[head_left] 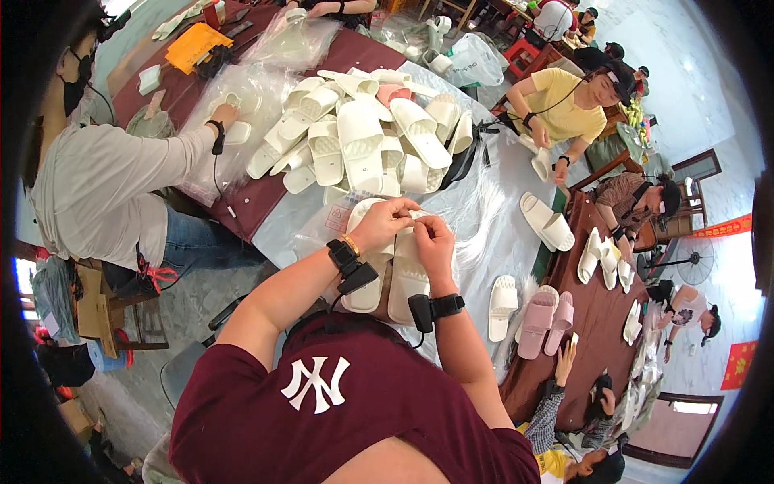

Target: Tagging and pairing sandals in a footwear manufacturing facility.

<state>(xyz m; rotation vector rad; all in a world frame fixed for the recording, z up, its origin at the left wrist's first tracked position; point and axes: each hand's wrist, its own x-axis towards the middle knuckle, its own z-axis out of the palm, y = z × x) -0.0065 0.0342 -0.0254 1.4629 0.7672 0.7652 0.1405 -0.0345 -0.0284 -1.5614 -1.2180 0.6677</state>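
A pair of cream slide slippers lies side by side right in front of me: the left slipper (363, 294) and the right slipper (409, 282). Over their upper ends, my left hand (380, 226) and my right hand (435, 245) meet with fingertips pinched together. What they pinch is too small to make out; a thin pale bit shows between them. Just right of my hands, a spread of fine white strands (482, 222) lies on the table. Beyond them rises a heap of cream slippers (360, 133), with one pink slipper (393, 93) among them.
Clear plastic bags (294, 40) cover the table's far left, where a person in grey (113, 189) handles a slipper. At right lie a cream pair (547, 222), a single slipper (503, 305) and a pink pair (538, 321). Several people work along the right side.
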